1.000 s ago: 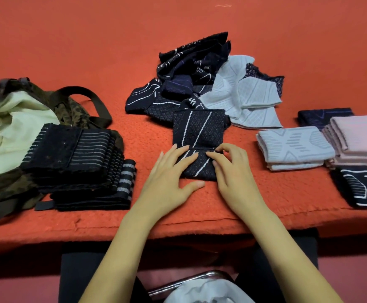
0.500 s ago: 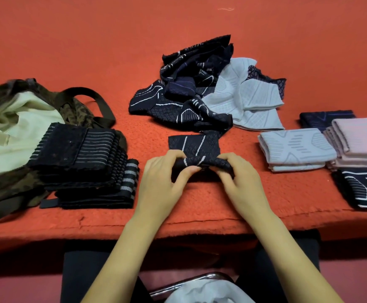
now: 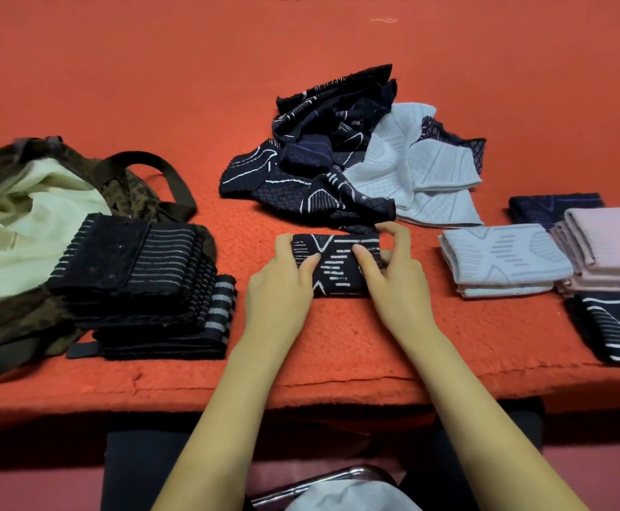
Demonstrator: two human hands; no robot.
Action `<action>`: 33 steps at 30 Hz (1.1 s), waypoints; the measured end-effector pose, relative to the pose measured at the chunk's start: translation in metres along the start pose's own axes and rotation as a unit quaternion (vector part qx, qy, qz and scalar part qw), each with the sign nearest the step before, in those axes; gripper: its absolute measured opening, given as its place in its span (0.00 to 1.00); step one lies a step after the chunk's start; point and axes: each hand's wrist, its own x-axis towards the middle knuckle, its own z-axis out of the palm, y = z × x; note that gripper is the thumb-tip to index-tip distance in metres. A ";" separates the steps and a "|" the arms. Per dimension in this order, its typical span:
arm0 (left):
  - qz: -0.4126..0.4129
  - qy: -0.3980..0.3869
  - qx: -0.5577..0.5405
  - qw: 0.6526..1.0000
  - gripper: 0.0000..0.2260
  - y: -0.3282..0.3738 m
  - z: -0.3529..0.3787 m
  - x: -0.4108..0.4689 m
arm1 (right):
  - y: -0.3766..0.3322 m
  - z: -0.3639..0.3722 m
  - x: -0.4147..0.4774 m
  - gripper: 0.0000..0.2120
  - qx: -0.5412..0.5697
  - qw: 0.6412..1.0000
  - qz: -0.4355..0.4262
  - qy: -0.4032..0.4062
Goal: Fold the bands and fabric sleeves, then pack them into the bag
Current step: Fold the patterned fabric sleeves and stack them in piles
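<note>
A dark sleeve with white line pattern (image 3: 334,265) lies folded in half on the red cloth near the table's front edge. My left hand (image 3: 282,285) grips its left end, thumb on top. My right hand (image 3: 393,274) pinches its right end, fingers curled over the far edge. Behind it sits a heap of unfolded dark and pale grey sleeves (image 3: 352,160). A stack of folded black striped bands (image 3: 146,285) rests at the left against an open camouflage bag (image 3: 17,215) with pale lining.
Folded stacks line the right side: pale grey sleeves (image 3: 504,263), pink ones (image 3: 611,245), a dark navy one (image 3: 552,208) behind, and a black patterned one (image 3: 618,326) at the front corner. A chair's metal rim (image 3: 319,481) shows below the table edge.
The dark sleeve lay flat under both hands; they lifted its near edge and folded it away from me, so it is half as long now. Both hands moved farther up the table.
</note>
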 end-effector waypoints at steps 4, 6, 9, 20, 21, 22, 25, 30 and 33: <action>-0.026 0.031 -0.011 0.999 0.18 0.000 0.005 -0.001 | 0.000 -0.003 -0.005 0.19 0.002 0.998 -0.049 -0.033; -0.003 0.051 -0.056 0.997 0.22 0.002 0.007 -0.005 | 0.002 -0.002 -0.004 0.18 -0.039 0.996 -0.072 -0.042; 0.035 0.039 -0.122 0.991 0.22 0.001 0.009 -0.006 | 0.003 0.000 -0.002 0.18 -0.089 0.993 -0.069 -0.046; 0.021 0.067 0.145 0.987 0.24 -0.002 0.020 -0.008 | 0.004 0.009 -0.002 0.24 -0.188 0.980 -0.064 0.016; 0.016 0.068 0.152 0.986 0.24 -0.002 0.021 -0.007 | 0.003 0.009 -0.002 0.26 -0.199 0.978 -0.059 0.009; 0.012 0.070 0.157 0.985 0.23 -0.002 0.021 -0.007 | 0.003 0.010 -0.002 0.27 -0.205 0.977 -0.055 0.005; -0.003 0.059 0.157 0.986 0.25 -0.001 0.021 -0.006 | 0.002 0.008 -0.002 0.27 -0.203 0.978 -0.056 -0.007; -0.016 0.013 0.145 0.989 0.25 -0.002 0.017 -0.004 | 0.005 0.002 0.001 0.21 -0.101 0.993 -0.044 -0.040; -0.009 -0.016 0.058 0.998 0.19 -0.005 0.011 -0.004 | 0.009 0.003 0.002 0.15 -0.057 0.997 -0.042 -0.022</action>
